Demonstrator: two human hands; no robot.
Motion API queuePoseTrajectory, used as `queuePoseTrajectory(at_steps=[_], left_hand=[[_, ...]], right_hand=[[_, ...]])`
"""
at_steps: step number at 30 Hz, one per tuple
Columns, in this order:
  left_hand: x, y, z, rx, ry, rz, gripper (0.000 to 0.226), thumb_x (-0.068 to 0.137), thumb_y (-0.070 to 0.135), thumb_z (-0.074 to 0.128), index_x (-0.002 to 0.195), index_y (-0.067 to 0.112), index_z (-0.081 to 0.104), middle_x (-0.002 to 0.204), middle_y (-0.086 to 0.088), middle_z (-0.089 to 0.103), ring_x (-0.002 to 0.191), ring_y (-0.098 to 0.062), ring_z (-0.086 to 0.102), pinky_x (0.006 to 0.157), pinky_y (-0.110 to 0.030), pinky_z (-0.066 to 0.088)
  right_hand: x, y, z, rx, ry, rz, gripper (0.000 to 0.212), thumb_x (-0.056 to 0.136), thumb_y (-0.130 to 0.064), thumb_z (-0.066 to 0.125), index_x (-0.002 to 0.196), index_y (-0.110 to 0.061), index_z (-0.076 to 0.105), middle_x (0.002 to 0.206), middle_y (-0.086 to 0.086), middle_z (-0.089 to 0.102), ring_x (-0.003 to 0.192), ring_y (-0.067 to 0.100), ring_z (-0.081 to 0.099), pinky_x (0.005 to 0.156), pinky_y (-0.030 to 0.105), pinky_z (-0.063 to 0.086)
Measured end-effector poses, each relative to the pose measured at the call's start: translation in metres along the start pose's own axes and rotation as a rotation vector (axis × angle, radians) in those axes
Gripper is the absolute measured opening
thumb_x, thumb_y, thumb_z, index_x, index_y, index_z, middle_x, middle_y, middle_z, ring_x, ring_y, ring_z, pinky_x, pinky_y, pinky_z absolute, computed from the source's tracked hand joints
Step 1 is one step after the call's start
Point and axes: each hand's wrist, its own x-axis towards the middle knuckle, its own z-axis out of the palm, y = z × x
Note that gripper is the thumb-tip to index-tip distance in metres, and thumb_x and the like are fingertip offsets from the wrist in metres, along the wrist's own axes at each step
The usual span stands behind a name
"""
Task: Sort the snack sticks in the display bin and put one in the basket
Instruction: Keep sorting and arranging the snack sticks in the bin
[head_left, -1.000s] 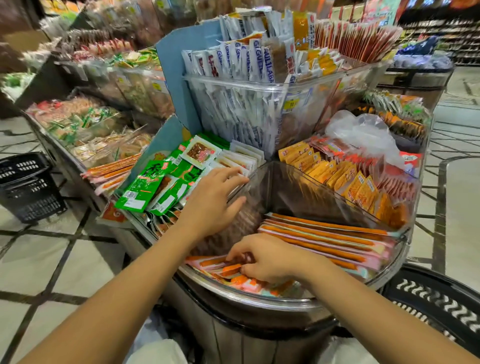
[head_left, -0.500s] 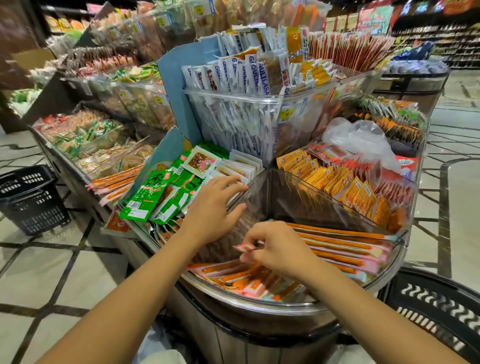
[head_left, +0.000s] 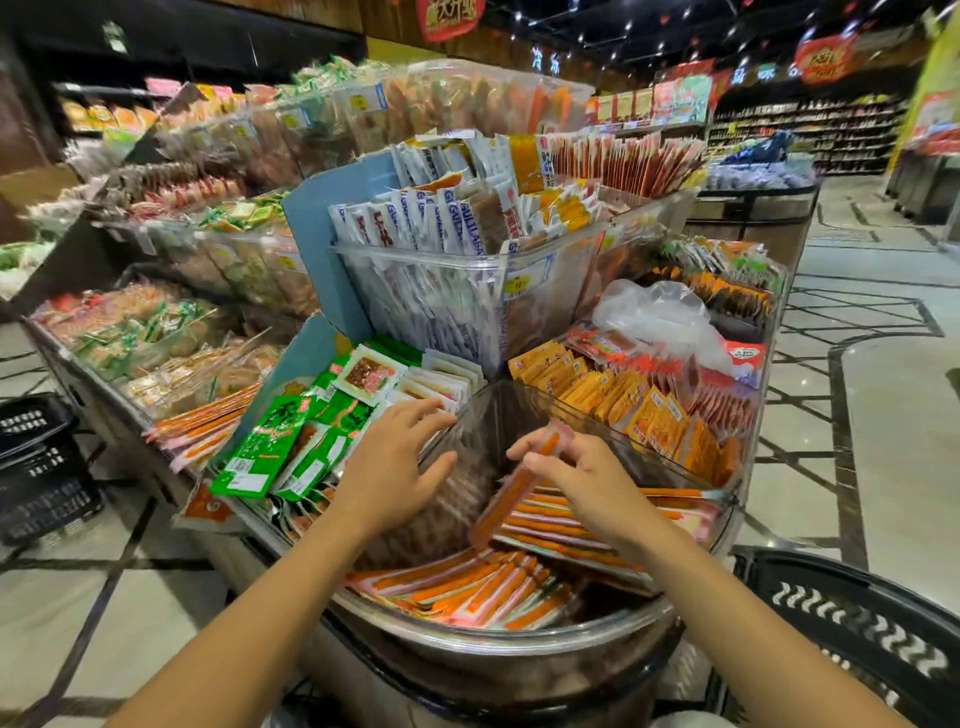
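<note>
Pinching orange snack stick (head_left: 511, 493), right hand (head_left: 576, 473); left hand (head_left: 395, 462) spread, holding nothing; white packets (head_left: 415, 223) perhaps read "GUILLABA".

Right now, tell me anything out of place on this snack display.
A crumpled clear plastic bag lies on the red packets at right; it looks unlike the stock. Green packets on the left lie askew, overhanging the edge.

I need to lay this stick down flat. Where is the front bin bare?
The strip by the left hand, along the clear divider, looks bare, though blurred. Snack sticks crowd the front and right of the bin.
</note>
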Motion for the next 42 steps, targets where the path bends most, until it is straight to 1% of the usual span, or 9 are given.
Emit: queuePoseTrajectory(at_steps=[5,9,15,19,26,29,32,36,42], left_hand=[[-0.004,0.014,-0.006,0.086,0.050,0.098,0.042,0.094,0.049,0.046,0.119,0.022,0.067,0.138,-0.003,0.058,0.125,-0.024,0.053,0.106,-0.044,0.045],[-0.023,0.057,-0.004,-0.181,-0.055,0.098,0.041,0.095,0.057,0.047,0.119,0.032,0.067,0.116,0.017,0.066,0.108,-0.002,0.057,0.092,-0.029,0.048],[-0.037,0.078,0.008,-0.480,-0.227,-0.002,0.006,0.095,0.040,0.066,0.092,0.037,0.069,0.077,0.023,0.068,0.071,0.003,0.063,0.067,-0.028,0.049],[-0.039,0.081,0.005,-0.503,-0.226,-0.014,0.021,0.095,0.033,0.068,0.080,0.048,0.066,0.075,0.028,0.068,0.072,0.006,0.064,0.066,-0.017,0.044],[-0.041,0.081,0.002,-0.568,-0.245,-0.067,0.020,0.096,0.031,0.067,0.078,0.037,0.070,0.073,0.013,0.071,0.066,-0.004,0.068,0.066,-0.026,0.051],[-0.041,0.081,0.003,-0.639,-0.237,-0.117,0.016,0.097,0.026,0.066,0.082,0.025,0.072,0.071,0.003,0.072,0.059,-0.014,0.067,0.055,-0.026,0.052],[-0.040,0.081,0.002,-0.665,-0.224,-0.137,0.012,0.096,0.024,0.067,0.086,0.027,0.074,0.077,0.009,0.075,0.070,-0.008,0.071,0.063,-0.022,0.053],[-0.039,0.080,0.001,-0.679,-0.206,-0.144,0.011,0.094,0.023,0.070,0.086,0.022,0.076,0.079,0.009,0.077,0.077,-0.007,0.072,0.073,-0.018,0.052],[-0.039,0.082,-0.005,-0.843,-0.275,-0.226,0.010,0.090,0.022,0.075,0.100,0.018,0.074,0.079,-0.005,0.077,0.065,-0.019,0.073,0.061,-0.027,0.056]], right_hand=[[-0.002,-0.022,-0.025,0.108,0.130,-0.039,0.012,0.098,-0.014,0.062,0.100,-0.025,0.067,0.095,0.003,0.077,0.094,0.013,0.071,0.085,0.033,0.055],[-0.003,-0.034,-0.041,0.179,0.249,-0.110,0.016,0.092,-0.006,0.068,0.100,-0.017,0.060,0.090,0.021,0.073,0.077,0.029,0.072,0.058,0.029,0.057],[0.004,-0.031,-0.048,0.267,0.289,-0.107,0.010,0.104,-0.009,0.050,0.104,-0.013,0.060,0.084,0.011,0.076,0.068,0.020,0.073,0.051,0.025,0.055],[0.007,-0.025,-0.050,0.276,0.368,-0.120,0.020,0.105,-0.010,0.048,0.110,-0.017,0.067,0.083,0.008,0.077,0.067,0.023,0.074,0.046,0.025,0.054],[0.009,-0.020,-0.046,0.367,0.400,-0.052,0.028,0.107,-0.028,0.045,0.128,-0.022,0.062,0.092,0.005,0.077,0.073,0.016,0.071,0.049,0.022,0.053],[0.006,-0.017,-0.039,0.339,0.300,0.024,0.019,0.104,-0.026,0.053,0.120,-0.021,0.061,0.090,-0.002,0.077,0.078,0.010,0.071,0.053,0.020,0.050],[0.000,-0.007,-0.023,0.169,0.194,-0.003,0.008,0.094,-0.018,0.069,0.100,-0.023,0.068,0.080,-0.007,0.072,0.074,0.000,0.066,0.060,0.014,0.048],[-0.004,0.010,-0.005,0.031,0.077,-0.009,0.011,0.081,-0.017,0.081,0.084,-0.021,0.071,0.082,0.001,0.073,0.079,0.013,0.068,0.077,0.031,0.056],[-0.003,0.009,-0.006,0.031,0.205,0.010,0.006,0.090,-0.015,0.073,0.092,-0.015,0.067,0.086,0.002,0.072,0.081,0.012,0.069,0.076,0.026,0.057]])
